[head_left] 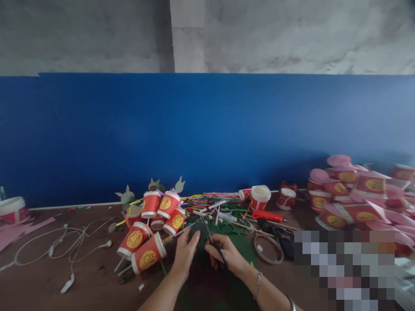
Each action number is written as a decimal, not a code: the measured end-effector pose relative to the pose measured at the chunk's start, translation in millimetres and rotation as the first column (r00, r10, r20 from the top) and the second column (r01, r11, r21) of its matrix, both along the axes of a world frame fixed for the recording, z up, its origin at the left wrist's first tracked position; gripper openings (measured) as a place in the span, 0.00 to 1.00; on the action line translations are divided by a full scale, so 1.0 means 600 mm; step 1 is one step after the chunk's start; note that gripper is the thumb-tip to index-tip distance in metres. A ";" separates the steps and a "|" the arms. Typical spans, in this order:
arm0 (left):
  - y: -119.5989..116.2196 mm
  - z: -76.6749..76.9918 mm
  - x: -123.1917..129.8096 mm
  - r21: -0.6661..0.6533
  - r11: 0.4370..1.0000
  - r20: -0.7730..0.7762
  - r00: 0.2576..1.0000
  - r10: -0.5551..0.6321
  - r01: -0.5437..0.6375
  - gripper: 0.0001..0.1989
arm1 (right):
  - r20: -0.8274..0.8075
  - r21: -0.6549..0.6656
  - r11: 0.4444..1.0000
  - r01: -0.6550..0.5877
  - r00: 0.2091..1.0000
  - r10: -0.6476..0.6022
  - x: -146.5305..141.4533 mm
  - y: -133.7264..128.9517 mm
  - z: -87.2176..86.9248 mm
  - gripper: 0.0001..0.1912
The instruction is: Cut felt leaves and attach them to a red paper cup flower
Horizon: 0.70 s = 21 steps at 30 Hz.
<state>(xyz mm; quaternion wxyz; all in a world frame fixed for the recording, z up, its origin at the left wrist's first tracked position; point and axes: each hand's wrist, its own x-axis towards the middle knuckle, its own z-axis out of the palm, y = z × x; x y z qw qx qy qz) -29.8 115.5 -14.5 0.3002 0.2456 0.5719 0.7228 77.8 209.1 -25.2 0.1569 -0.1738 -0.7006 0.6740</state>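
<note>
My left hand (186, 249) pinches a dark green piece of paper (197, 233), rounded at its edge, with the thumb on top. In my right hand (227, 252) is a pair of scissors (212, 242) with dark handles. The blades point up and away, right beside the green piece; whether they touch it I cannot tell. Under both hands lies a larger dark green sheet (241, 246). Just left of my left hand are several red paper cups (149, 255) with yellow round emblems and straws, lying tilted against one another.
White wired earphones (68, 283) lie at the left. Behind my hands are colourful strips (201, 201), a marker (227, 216), a red utility knife (269, 216) and a tape roll (268, 249). Pink paper and cups (366, 216) pile up at the right. A blue panel (194, 134) rises behind.
</note>
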 end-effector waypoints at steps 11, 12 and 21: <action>0.004 -0.012 -0.007 -0.009 1.000 0.033 0.999 0.012 -0.012 0.19 | 0.035 0.019 1.000 0.015 0.999 -0.016 -0.002 0.002 -0.005 0.20; 0.004 -0.012 -0.007 -0.009 1.000 0.038 0.999 0.013 -0.012 0.20 | 0.037 0.019 1.000 0.017 0.999 -0.018 -0.002 0.002 -0.006 0.20; 0.005 -0.015 -0.009 -0.010 1.000 0.055 0.998 0.027 -0.026 0.21 | 0.049 0.008 1.000 0.018 0.999 -0.019 -0.002 0.003 -0.004 0.20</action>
